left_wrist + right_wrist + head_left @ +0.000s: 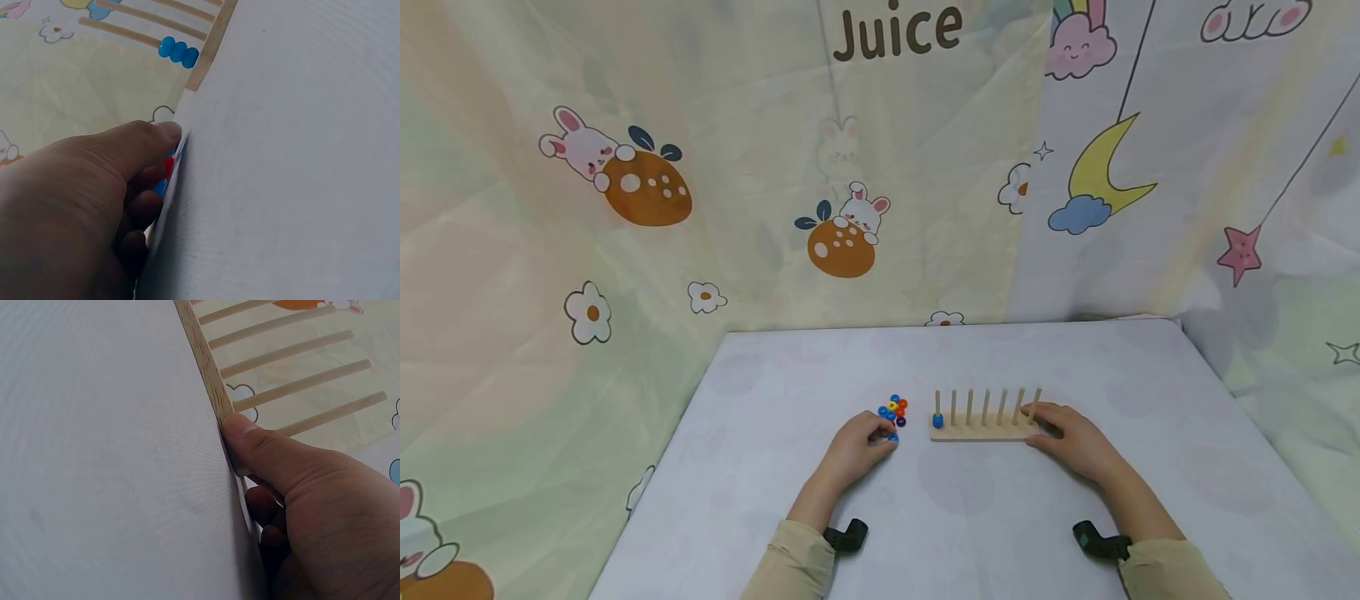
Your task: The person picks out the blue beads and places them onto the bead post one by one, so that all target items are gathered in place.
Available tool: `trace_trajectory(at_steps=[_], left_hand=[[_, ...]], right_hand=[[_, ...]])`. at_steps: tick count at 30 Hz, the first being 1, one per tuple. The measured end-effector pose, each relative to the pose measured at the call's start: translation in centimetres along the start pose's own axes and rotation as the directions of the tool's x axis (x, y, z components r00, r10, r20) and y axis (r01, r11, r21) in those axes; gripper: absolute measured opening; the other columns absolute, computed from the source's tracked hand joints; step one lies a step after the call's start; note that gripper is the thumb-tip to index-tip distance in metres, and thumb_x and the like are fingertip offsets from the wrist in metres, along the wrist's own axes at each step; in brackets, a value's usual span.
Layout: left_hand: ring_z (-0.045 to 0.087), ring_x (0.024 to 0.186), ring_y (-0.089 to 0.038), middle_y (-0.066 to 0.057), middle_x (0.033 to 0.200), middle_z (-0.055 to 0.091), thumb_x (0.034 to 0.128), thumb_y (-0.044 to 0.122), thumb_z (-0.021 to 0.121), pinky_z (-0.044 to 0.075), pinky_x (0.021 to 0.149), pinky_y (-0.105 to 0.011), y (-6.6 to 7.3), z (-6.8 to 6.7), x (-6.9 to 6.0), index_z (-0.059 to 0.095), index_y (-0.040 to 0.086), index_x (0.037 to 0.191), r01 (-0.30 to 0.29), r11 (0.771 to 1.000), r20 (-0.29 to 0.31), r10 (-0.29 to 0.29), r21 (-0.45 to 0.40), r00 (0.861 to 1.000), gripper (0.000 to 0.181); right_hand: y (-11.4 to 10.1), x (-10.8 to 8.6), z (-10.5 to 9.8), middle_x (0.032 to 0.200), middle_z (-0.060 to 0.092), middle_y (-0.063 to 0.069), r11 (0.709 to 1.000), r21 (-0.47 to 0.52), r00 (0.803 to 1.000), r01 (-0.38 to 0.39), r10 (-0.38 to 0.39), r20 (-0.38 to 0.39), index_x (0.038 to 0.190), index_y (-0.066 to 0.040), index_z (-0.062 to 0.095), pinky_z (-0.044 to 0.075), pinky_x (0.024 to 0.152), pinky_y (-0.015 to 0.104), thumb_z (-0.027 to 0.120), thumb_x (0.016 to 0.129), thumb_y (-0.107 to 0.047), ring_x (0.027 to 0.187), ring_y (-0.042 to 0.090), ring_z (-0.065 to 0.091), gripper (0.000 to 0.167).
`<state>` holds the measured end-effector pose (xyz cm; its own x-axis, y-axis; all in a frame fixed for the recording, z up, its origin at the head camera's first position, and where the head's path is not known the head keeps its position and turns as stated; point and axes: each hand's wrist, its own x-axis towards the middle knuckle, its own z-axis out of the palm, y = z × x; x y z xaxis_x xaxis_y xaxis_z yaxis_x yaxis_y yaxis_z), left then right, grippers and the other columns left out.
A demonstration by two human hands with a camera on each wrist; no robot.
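A wooden peg board with a row of several upright pegs stands on the table. Three blue beads are stacked on its leftmost peg. My right hand grips the board's right end, with the thumb against the front edge. Left of the board, my left hand pinches a blue bead between thumb and index fingertip, low at the tabletop. Just beyond those fingertips lies a small cluster of loose beads in blue, red-orange, yellow and dark purple. In the left wrist view my fingers partly hide them.
The table has a white cloth cover. A printed curtain hangs behind its back edge and along the sides. Black wrist devices sit at both sleeve cuffs.
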<state>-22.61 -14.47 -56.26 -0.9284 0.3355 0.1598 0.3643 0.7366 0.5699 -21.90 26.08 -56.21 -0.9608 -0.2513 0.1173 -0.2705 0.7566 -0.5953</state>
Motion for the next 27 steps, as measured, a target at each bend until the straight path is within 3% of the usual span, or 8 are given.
trace_trajectory(at_steps=[11,18,27], left_hand=[[0.053,0.084,-0.007,0.012,0.097,0.059,0.0901,0.030,0.073,0.047,0.073,-0.023,0.9,-0.9,0.3,0.068,0.028,0.105,0.037,0.995,0.002,-0.037,-0.089,0.999,0.016],[0.056,0.082,-0.007,0.012,0.094,0.064,0.0924,0.031,0.070,0.048,0.069,-0.023,2.0,-1.8,1.1,0.067,0.028,0.108,0.020,0.989,0.012,-0.019,-0.146,1.000,0.016],[0.058,0.086,-0.007,0.012,0.101,0.066,0.0931,0.031,0.070,0.051,0.074,-0.023,3.7,-3.1,2.4,0.067,0.026,0.113,-0.024,0.989,0.002,0.025,-0.149,1.000,0.020]], right_hand=[[0.0,0.1,0.0,0.141,0.056,0.015,1.000,-0.004,1.000,0.002,-0.002,0.005,0.134,-0.018,0.061,0.037,0.105,0.063,0.069,0.090,-0.045,0.132,0.043,0.047,0.053],[-0.2,0.1,-0.1,0.140,0.056,0.016,1.000,0.004,1.000,-0.004,0.004,0.005,0.134,-0.017,0.061,0.036,0.105,0.063,0.070,0.089,-0.044,0.132,0.043,0.047,0.053],[-0.3,0.0,-0.1,0.140,0.057,0.016,1.000,-0.001,1.000,-0.002,0.002,0.007,0.134,-0.017,0.060,0.038,0.104,0.063,0.070,0.090,-0.043,0.130,0.042,0.049,0.053]])
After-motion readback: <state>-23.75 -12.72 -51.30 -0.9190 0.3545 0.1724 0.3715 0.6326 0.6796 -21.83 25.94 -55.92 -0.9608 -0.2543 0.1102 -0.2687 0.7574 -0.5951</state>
